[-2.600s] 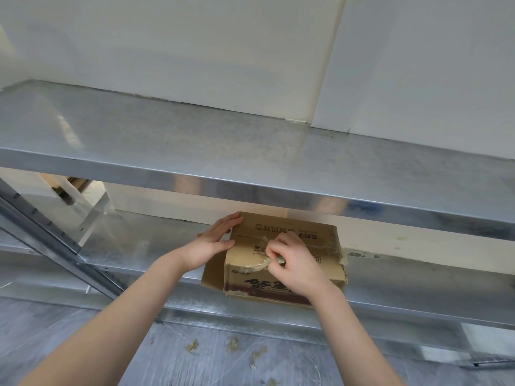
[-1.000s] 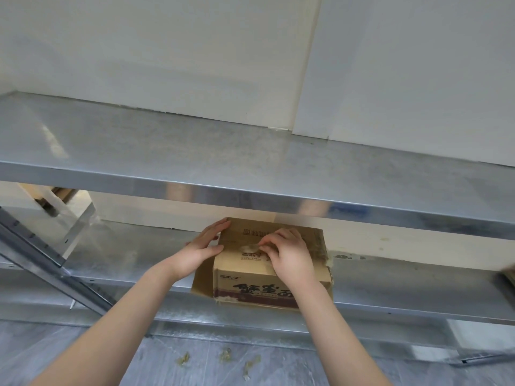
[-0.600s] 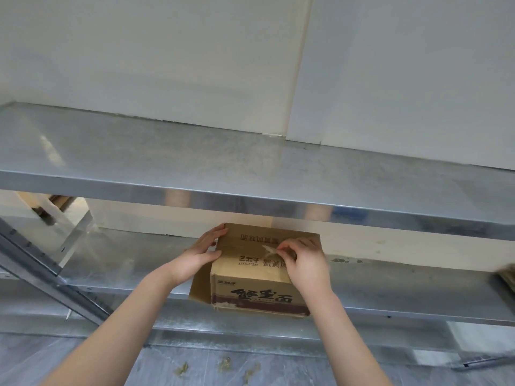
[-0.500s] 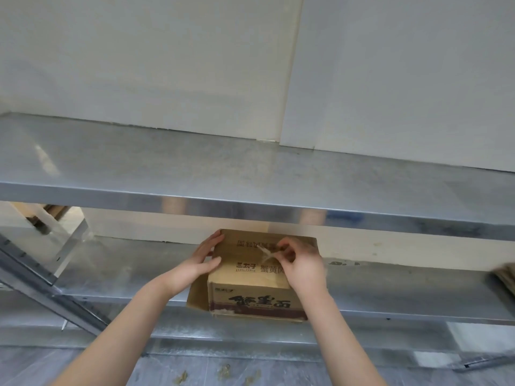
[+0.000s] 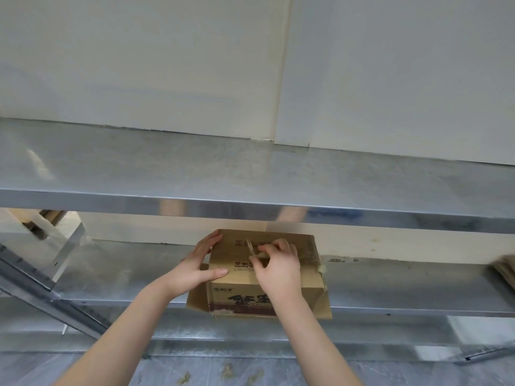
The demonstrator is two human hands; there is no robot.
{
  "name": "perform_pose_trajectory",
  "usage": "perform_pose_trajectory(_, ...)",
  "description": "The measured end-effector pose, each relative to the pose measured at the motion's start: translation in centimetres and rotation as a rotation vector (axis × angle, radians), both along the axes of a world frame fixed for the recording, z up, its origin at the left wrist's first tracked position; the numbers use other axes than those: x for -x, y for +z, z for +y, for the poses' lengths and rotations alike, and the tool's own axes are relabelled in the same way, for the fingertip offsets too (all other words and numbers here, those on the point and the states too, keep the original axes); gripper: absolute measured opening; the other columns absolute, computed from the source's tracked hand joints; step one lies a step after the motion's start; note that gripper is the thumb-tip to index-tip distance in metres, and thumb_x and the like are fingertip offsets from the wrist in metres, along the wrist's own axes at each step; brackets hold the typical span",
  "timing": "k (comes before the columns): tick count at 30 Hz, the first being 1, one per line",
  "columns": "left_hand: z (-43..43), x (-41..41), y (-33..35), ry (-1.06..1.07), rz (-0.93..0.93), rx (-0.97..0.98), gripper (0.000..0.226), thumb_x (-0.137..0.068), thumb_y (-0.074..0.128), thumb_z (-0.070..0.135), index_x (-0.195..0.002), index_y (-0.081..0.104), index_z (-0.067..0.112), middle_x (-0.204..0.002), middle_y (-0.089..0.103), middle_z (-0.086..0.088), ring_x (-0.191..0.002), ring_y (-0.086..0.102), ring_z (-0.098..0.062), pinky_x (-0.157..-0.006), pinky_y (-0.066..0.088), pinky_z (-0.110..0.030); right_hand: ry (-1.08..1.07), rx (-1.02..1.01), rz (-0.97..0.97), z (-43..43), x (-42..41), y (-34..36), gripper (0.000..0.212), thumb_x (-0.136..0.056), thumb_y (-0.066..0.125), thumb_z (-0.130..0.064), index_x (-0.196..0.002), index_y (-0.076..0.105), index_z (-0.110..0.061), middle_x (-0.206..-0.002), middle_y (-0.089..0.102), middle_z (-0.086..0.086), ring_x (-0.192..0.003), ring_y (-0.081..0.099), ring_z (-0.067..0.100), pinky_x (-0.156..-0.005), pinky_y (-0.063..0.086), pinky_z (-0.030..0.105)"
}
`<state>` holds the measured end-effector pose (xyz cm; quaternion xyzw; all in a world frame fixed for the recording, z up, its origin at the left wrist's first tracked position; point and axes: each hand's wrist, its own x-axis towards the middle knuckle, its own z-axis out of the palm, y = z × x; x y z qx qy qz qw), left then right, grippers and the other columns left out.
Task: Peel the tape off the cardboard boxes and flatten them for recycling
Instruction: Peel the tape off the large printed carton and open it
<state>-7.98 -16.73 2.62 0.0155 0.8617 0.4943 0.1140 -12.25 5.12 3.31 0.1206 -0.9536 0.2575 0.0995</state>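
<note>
Head view: a pale wall (image 5: 167,65) fills the upper half, with a vertical seam right of centre. Below it runs the upper shelf (image 5: 250,174), galvanised metal, its front lip reflecting both forearms. The lower shelf (image 5: 125,268), same metal, carries the cardboard box (image 5: 231,254), which stands at the shelf's front edge and slightly overhangs it, one flap (image 5: 196,299) open at its lower left. Grey floor (image 5: 83,369) shows beneath the rack. At the right border lies a brown cardboard stack (image 5: 504,270) (blurred, detail not readable). The left hand (image 5: 195,270) is spread flat against the box: fingers straight along the left top edge, thumb laid across the top face. The right hand (image 5: 278,270) rests on the top face, fingertips curled and pinching a tape strip (image 5: 249,246), whose free end stands lifted off the cardboard. Small scraps (image 5: 228,369) lie on the floor.
</note>
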Motion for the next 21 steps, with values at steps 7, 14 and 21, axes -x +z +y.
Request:
perform_pose_trajectory(7, -0.4, 0.0, -0.1, -0.019, -0.011, 0.025, 0.091, -0.069, 0.059, 0.078, -0.145, 0.017, 0.052, -0.153, 0.007, 0.033, -0.140, 0.022, -0.002, -0.114, 0.022, -0.029, 0.052, -0.002, 0.106, 1.8, 0.2, -0.4, 0.009, -0.082, 0.074, -0.022, -0.089, 0.078, -0.020, -0.087, 0.063, -0.006, -0.085, 0.057, 0.017, -0.066, 0.054, 0.025)
perform_pose_trajectory(14, -0.3, 0.1, -0.1, -0.020, -0.012, 0.019, 0.089, -0.068, 0.059, 0.079, -0.143, 0.017, 0.056, -0.153, 0.008, 0.034, -0.140, 0.021, -0.003, -0.116, 0.022, -0.032, 0.061, 0.061, 0.073, 5.5, 1.3, -0.2, 0.005, -0.080, 0.076, -0.022, -0.083, 0.076, -0.018, -0.087, 0.064, -0.007, -0.082, 0.055, 0.010, -0.066, 0.040, 0.015)
perform_pose_trajectory(21, -0.1, 0.0, -0.1, -0.013, -0.008, 0.004, 0.089, -0.065, 0.058, 0.082, -0.140, 0.018, 0.059, -0.153, 0.009, 0.034, -0.138, 0.024, -0.003, -0.115, 0.023, -0.032, 0.010, 0.155, 0.004, 9.4, 1.8, 0.5, 0.004, -0.083, 0.074, -0.021, -0.085, 0.077, -0.022, -0.086, 0.067, -0.010, -0.084, 0.060, 0.011, -0.071, 0.045, 0.023)
